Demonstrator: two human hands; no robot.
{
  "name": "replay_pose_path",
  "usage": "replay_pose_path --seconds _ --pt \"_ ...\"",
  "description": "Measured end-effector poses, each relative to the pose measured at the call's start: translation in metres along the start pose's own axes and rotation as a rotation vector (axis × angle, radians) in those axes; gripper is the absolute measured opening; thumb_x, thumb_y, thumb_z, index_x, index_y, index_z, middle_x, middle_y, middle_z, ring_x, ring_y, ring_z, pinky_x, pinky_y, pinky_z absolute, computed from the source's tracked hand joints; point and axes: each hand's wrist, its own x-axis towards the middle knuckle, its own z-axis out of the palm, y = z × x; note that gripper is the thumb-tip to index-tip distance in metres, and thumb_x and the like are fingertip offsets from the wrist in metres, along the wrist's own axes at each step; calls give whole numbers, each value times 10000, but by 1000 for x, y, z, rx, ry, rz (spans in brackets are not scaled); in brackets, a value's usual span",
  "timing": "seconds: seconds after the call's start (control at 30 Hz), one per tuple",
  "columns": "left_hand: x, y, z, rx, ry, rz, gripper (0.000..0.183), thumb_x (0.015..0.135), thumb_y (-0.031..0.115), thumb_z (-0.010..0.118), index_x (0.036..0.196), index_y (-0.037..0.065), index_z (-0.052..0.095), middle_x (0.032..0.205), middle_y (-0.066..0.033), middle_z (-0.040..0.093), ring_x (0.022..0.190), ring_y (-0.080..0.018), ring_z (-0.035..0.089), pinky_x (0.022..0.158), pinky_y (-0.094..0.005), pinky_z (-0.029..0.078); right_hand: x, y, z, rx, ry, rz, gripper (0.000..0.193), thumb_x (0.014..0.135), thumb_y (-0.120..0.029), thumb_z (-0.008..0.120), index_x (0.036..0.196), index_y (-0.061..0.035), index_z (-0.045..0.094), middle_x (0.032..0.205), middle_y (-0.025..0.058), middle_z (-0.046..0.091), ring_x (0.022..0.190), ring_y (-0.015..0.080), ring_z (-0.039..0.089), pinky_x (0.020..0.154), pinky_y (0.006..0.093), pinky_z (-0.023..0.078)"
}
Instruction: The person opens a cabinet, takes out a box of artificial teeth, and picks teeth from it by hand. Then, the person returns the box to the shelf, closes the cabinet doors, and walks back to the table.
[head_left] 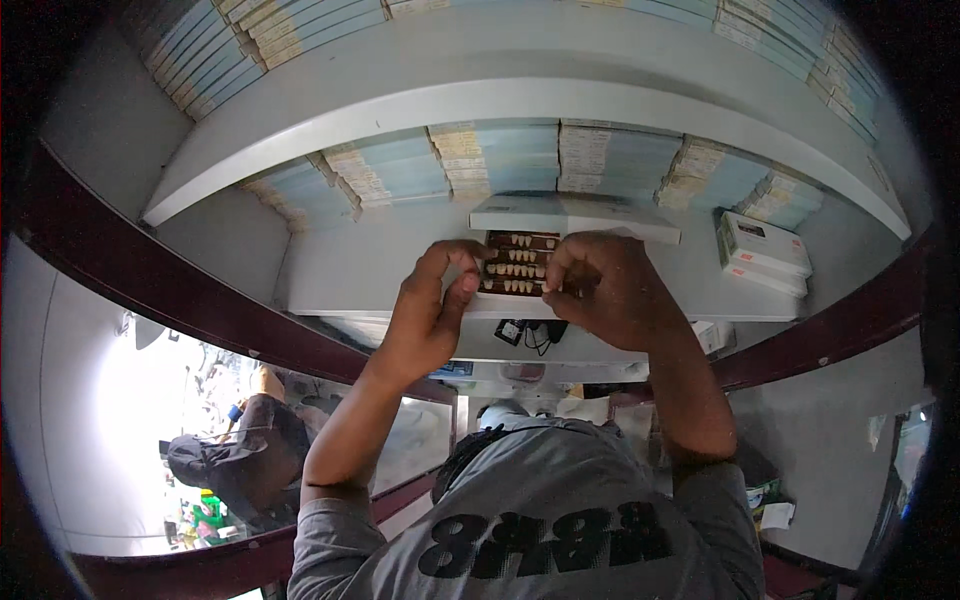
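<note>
Rows of small cream artificial teeth [515, 270] are set on dark red strips in a shallow tray [522, 248], which lies at the front of a white shelf. On the tray's left side is my left hand [432, 310], its fingers curled and the thumb and index tips brought near each other at the edge. My right hand [608, 290] is at the right edge with thumb and index pinched together. Whatever lies between the fingertips of either hand is too small or hidden to make out.
A long white box [575, 215] lies just behind the tray. Stacks of thin pale blue and cream boxes [500, 165] line the shelf's back, below an upper shelf [520, 95]. White boxes [765, 250] stand at right. Under the shelf are a black device and cable [538, 335].
</note>
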Motion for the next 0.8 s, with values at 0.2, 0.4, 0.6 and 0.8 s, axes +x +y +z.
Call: replay_pose_path --seconds 0.2,0.4,0.6,0.8 --pt "-14 0 3 359 -161 251 272 834 -60 610 1052 61 501 1049 -99 643 1023 -312 587 1015 -409 329 -1 5 -3 -24 141 -43 130 826 -27 723 851 -11 596 815 65 660 761 116 667 695 291 557" --pt "-18 0 7 445 -216 198 143 922 5 564 1055 34 520 1125 -133 642 1134 -344 498 1018 -454 357 0 10 -5 107 173 -9 124 822 -27 720 885 -2 615 816 44 664 756 104 647 687 283 537" --pt "-13 -3 11 379 -117 317 235 875 -24 605 1054 57 477 1062 -99 658 1039 -293 607 1026 -449 333 2 8 -8 187 159 169 124 887 -70 684 883 23 602 845 123 685 735 165 691 696 309 583" --pt "-11 -4 10 360 -165 269 229 891 -64 548 1088 30 477 1124 -144 635 1051 -349 530 967 -435 393 0 14 -8 -69 128 28 135 835 -19 690 969 -8 695 816 81 678 717 107 628 649 275 514"
